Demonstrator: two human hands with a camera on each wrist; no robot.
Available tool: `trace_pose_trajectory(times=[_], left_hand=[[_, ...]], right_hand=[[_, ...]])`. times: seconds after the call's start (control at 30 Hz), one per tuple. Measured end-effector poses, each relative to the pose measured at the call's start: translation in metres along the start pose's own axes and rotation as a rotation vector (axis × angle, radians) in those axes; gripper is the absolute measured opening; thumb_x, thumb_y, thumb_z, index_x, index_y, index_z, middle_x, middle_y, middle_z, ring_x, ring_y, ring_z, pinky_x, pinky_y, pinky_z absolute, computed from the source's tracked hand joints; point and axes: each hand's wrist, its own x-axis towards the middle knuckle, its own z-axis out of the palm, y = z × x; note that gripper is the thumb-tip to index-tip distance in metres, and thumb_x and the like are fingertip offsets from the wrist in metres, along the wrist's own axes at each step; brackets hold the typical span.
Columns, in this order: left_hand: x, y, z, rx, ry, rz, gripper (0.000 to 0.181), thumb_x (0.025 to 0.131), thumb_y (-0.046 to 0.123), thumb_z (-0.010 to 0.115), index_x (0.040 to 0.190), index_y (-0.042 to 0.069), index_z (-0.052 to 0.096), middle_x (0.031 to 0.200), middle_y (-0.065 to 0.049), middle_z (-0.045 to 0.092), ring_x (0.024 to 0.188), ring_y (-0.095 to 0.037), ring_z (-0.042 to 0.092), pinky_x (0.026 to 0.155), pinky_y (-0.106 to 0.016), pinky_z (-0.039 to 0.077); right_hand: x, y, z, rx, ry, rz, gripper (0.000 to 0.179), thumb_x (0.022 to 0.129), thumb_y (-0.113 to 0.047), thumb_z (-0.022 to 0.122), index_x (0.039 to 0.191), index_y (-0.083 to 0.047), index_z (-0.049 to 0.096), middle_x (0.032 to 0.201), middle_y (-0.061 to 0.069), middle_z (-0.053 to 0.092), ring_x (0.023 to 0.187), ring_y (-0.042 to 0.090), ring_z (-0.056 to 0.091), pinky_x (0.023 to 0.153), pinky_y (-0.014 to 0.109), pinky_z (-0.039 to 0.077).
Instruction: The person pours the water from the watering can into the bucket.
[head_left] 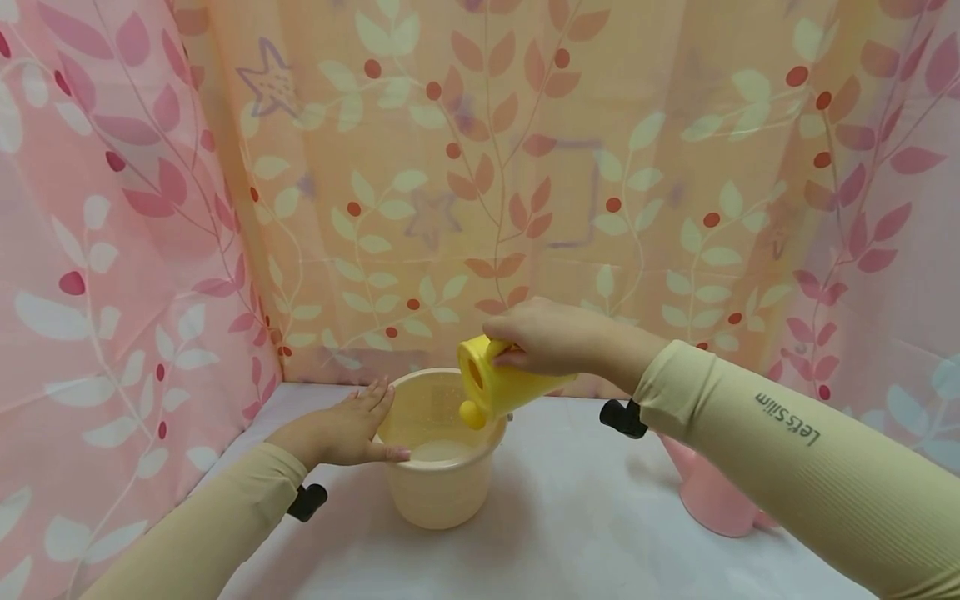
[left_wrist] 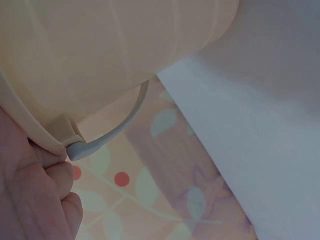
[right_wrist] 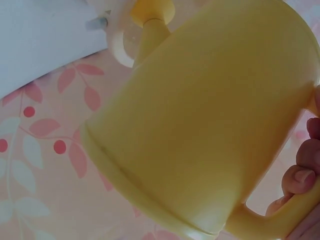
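Note:
A yellow watering can (head_left: 525, 392) is tilted over the cream bucket (head_left: 442, 500), with its round spout head (head_left: 472, 414) low above the opening. My right hand (head_left: 543, 333) grips the can by its handle (right_wrist: 295, 217), the fingers curled round it. On the bucket's left side my left hand (head_left: 345, 429) rests against the rim, thumb and fingers spread along it. In the left wrist view, those fingertips lie at the rim near the grey handle (left_wrist: 120, 122) of the bucket. A little pale liquid shows at the bucket's bottom.
A pink watering can (head_left: 720, 496) stands on the right, partly hidden behind my right forearm. The white tabletop (head_left: 577, 517) ends at leaf-patterned curtains (head_left: 525, 167) at the back and both sides.

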Motion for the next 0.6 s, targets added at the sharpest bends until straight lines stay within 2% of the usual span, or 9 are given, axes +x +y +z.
trace_pose_trajectory(times=[0.6], left_hand=[[0.0000, 0.0003, 0.0011, -0.002, 0.003, 0.005, 0.110, 0.076, 0.073, 0.047, 0.141, -0.010, 0.016, 0.149, -0.025, 0.006, 0.138, -0.035, 0.005, 0.109, -0.052, 0.010]], right_hand=[[-0.0009, 0.0037, -0.0040, -0.101, 0.025, -0.075, 0.025, 0.084, -0.026, 0.067, 0.074, -0.017, 0.046, 0.063, -0.007, 0.045, 0.067, 0.014, 0.046, 0.063, 0.026, 0.038]])
